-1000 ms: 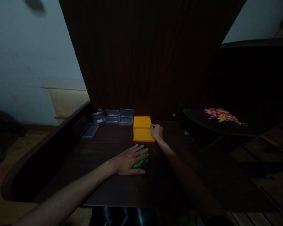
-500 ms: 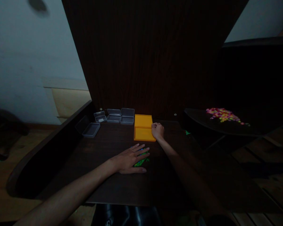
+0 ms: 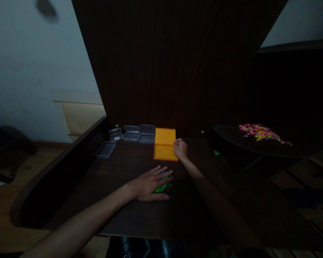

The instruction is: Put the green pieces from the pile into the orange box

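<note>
My left hand (image 3: 150,183) lies flat with its fingers spread over a small heap of green and blue bits (image 3: 162,187) on the dark wooden desk. The bits show between and beyond the fingers; the palm hides the others, and they are too small to name. At the right edge of an open yellow box (image 3: 165,152), my right hand (image 3: 180,148) is closed, its fingers curled at the rim near the hinge. The lid of this box is tipped up towards the back panel.
Several clear plastic boxes with raised lids, among them a larger one (image 3: 106,149), stand left of the yellow box. Pink and yellow bits (image 3: 261,132) are piled on a side shelf (image 3: 231,138) at right. A raised side board (image 3: 61,172) bounds the desk's left.
The yellow box has shifted slightly towards the back, with my right hand at its edge. My left hand stays spread over the bits. The camera view has turned a little.
</note>
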`<state>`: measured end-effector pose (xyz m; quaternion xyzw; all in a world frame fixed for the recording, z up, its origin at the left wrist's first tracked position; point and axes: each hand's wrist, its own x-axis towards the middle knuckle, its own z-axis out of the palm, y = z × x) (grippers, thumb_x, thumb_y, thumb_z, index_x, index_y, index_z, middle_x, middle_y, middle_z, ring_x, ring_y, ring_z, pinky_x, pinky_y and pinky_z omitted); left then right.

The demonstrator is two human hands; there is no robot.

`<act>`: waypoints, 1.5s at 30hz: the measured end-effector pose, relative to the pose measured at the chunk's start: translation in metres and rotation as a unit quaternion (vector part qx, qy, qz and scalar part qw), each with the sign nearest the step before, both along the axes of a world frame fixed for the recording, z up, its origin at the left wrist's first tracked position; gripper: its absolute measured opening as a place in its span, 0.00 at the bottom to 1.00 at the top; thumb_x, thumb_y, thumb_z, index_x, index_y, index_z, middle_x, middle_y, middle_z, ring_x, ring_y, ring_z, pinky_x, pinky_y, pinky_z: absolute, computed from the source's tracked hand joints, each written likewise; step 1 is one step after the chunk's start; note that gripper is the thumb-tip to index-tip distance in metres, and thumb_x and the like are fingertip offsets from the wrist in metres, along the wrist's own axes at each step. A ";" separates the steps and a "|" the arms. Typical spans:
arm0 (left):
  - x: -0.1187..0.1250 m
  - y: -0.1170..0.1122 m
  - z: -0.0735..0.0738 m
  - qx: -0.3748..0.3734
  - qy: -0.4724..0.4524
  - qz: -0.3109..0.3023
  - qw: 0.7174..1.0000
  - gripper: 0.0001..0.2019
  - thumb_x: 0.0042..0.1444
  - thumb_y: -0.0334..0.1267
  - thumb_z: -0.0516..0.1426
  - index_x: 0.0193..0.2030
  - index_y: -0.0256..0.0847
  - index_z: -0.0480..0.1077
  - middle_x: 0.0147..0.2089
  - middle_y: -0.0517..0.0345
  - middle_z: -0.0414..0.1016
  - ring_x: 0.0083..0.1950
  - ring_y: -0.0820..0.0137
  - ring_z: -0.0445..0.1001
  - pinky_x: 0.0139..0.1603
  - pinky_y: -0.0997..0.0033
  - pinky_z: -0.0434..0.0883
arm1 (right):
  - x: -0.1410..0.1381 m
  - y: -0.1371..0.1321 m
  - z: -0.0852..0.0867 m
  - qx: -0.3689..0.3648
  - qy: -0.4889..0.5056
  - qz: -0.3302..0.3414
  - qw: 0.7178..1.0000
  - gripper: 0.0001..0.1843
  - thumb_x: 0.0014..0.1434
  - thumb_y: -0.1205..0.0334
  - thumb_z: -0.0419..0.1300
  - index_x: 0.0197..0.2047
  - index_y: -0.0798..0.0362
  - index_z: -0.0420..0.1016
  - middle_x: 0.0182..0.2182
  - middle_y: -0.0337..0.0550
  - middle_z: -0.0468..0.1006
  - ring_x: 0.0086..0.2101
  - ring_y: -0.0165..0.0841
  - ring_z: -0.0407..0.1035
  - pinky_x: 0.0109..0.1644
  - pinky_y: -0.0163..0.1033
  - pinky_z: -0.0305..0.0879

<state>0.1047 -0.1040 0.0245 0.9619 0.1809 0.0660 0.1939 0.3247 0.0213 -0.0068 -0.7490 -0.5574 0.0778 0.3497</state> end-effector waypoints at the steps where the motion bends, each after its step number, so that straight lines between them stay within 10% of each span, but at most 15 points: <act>1: 0.000 0.000 0.000 0.001 0.001 -0.001 1.000 0.36 0.65 0.58 0.49 0.72 0.38 0.53 0.75 0.47 0.44 0.76 0.54 0.40 0.75 0.49 0.41 | 0.000 0.001 0.000 0.003 0.001 0.002 1.000 0.12 0.64 0.64 0.51 0.42 0.54 0.76 0.40 0.49 0.80 0.41 0.37 0.73 0.46 0.37 0.62; 45: 0.000 0.000 -0.001 0.000 -0.018 0.001 1.000 0.36 0.65 0.58 0.50 0.73 0.39 0.51 0.75 0.45 0.46 0.76 0.54 0.42 0.75 0.49 0.42 | 0.008 0.021 -0.013 0.088 0.106 0.006 0.990 0.10 0.56 0.58 0.52 0.36 0.51 0.72 0.30 0.43 0.78 0.34 0.38 0.71 0.40 0.39 0.64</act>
